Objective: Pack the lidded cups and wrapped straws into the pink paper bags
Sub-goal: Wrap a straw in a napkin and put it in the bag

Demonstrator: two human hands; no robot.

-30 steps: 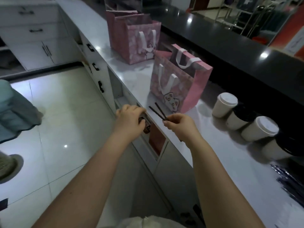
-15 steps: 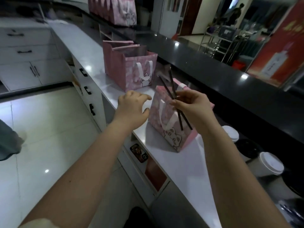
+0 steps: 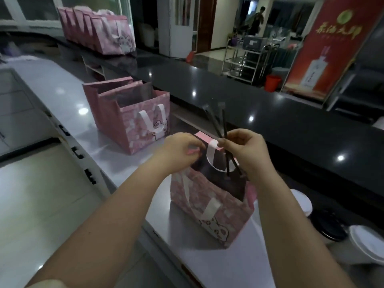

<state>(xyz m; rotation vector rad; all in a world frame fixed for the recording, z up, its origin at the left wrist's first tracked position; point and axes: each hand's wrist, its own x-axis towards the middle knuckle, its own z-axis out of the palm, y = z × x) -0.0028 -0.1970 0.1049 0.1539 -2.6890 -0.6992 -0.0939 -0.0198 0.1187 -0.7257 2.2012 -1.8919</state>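
Pinches two dark straws (image 3: 218,123) in the right hand (image 3: 245,150), grip narrow, closed on them between thumb and fingers at about mid-length. Holds them tilted, upper ends fanned slightly apart above the hand, lower ends dipped into the open mouth of the bag (image 3: 207,204). Cannot tell whether the tips touch anything inside.

Grips the bag's left rim with the left hand (image 3: 178,151), fingers curled over the pink edge, just beside a white ribbon handle looped up between both hands. Grip narrow here too, closed on the paper.

Bag upright on the white bench (image 3: 128,163), near its front edge, rabbit print facing the floor side.

Right of the bag, on the bench: three cups (image 3: 301,201) in a line, white lid nearest, black lid next, white lid at the frame's edge, the nearest partly hidden behind the right forearm.

Further along the bench, well apart: spare bags (image 3: 135,125), open, side by side.
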